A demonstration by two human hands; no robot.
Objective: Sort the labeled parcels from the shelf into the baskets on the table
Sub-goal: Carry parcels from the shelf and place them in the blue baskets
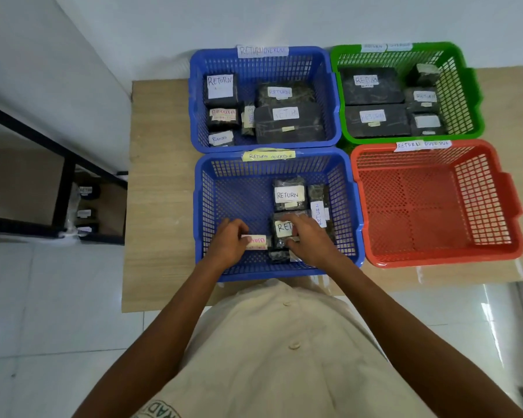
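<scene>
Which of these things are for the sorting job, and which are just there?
For the job: left hand gripping the pink-label parcel, right hand gripping the white-label parcel, near blue basket, far blue basket, green basket, red basket, shelf parcels.
Just there: tiled floor, white wall, cream shirt.

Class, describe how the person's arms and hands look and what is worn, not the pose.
The left hand and right hand are bare: no gloves, rings or watch show. The forearms have no sleeves in view. The shirt is cream, with buttons and a green printed marking low down.
</scene>
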